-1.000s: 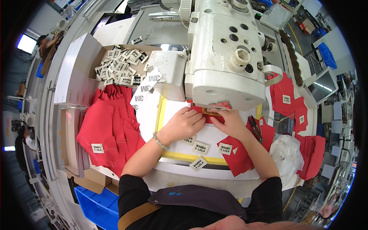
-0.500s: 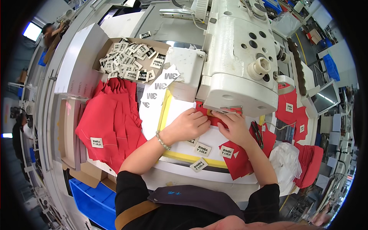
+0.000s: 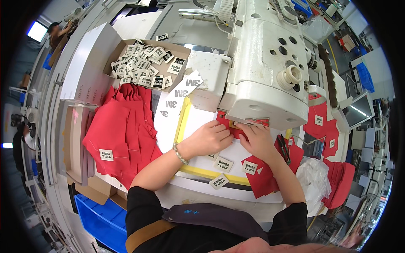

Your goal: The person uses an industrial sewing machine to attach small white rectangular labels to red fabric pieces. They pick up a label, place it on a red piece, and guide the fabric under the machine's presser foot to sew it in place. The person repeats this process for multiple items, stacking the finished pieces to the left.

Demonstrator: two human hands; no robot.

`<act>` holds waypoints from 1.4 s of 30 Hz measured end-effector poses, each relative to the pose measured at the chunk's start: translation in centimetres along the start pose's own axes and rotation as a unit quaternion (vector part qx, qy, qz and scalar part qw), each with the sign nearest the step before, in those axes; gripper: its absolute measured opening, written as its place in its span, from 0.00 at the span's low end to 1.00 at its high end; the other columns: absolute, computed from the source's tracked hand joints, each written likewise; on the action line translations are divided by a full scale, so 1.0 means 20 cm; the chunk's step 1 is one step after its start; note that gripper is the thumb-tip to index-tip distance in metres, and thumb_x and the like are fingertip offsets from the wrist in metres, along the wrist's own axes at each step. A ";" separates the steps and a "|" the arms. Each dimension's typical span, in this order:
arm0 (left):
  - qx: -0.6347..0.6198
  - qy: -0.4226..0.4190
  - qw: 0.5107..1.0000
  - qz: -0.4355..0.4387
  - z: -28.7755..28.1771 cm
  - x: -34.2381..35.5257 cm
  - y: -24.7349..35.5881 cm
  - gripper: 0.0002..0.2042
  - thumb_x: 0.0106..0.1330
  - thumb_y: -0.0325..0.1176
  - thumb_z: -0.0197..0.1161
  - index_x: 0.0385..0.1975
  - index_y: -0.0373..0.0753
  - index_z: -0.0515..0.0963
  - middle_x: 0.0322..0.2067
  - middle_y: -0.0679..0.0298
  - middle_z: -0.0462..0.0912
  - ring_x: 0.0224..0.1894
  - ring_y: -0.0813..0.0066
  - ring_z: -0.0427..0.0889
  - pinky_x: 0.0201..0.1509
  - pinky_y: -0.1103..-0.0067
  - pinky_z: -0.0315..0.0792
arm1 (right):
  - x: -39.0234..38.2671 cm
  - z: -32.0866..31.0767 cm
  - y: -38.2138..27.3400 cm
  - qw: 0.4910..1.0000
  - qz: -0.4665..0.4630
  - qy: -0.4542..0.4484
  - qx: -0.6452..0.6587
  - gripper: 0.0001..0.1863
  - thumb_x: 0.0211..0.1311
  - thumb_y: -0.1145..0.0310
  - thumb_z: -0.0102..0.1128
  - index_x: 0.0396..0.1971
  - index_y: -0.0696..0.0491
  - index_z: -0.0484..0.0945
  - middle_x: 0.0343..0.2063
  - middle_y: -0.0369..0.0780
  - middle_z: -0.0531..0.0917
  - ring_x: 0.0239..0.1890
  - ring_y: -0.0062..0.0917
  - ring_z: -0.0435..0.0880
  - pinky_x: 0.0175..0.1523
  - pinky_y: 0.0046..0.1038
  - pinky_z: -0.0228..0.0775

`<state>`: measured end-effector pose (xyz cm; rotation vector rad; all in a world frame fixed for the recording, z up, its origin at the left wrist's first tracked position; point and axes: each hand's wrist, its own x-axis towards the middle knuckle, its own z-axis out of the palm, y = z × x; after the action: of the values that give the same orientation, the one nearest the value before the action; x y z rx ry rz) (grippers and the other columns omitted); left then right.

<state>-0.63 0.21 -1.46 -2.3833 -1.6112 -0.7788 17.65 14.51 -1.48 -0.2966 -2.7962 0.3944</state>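
Under the head of a white sewing machine lies a red fabric piece, partly covered by my hands. At its left side is my left hand, its fingers curled and closed on the fabric. My right hand grips the same piece from the right, thumb and fingers bent at the presser area. What lies beneath its fingertips is hidden. Just in front of my hands are loose cream square labels with dark print. Near my right forearm, another red piece carries a similar label.
A stack of red fabric lies left, below a cardboard box of labels. Yellow tape borders the white work surface. Black-handled snips, a clear plastic bag and more red pieces are right. A blue bin stands lower left.
The view has shifted slightly, so the machine and boxes sit a little differently in it. Both hands keep nearly the same place and grip on the red fabric.
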 end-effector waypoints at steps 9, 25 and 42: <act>-0.004 0.001 0.994 -0.110 0.00 0.01 0.00 0.16 0.56 0.40 0.65 0.40 0.39 0.78 0.35 0.66 0.76 0.39 0.71 0.75 0.42 0.75 0.69 | -0.02 -0.05 0.03 0.999 0.017 0.048 0.010 0.14 0.52 0.72 0.65 0.41 0.48 0.84 0.35 0.36 0.85 0.39 0.29 0.82 0.47 0.34 0.69; 0.028 -0.068 0.989 -0.129 0.07 0.03 0.06 0.27 0.61 0.53 0.61 0.53 0.38 0.74 0.55 0.59 0.73 0.57 0.66 0.70 0.63 0.65 0.63 | -0.03 -0.09 0.21 0.999 0.014 0.038 0.032 0.14 0.48 0.75 0.61 0.38 0.55 0.80 0.38 0.46 0.81 0.42 0.47 0.78 0.47 0.45 0.68; 0.010 -0.114 0.986 -0.125 0.04 0.06 0.03 0.25 0.62 0.51 0.60 0.56 0.44 0.73 0.53 0.65 0.75 0.57 0.69 0.70 0.62 0.66 0.62 | 0.01 -0.15 0.16 0.999 0.000 -0.037 -0.019 0.17 0.51 0.72 0.58 0.44 0.53 0.80 0.44 0.44 0.80 0.50 0.43 0.76 0.57 0.46 0.63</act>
<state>0.42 1.19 -1.46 -2.3578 -2.0267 -0.5367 18.92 18.24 0.42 -0.2960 -2.8785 0.3609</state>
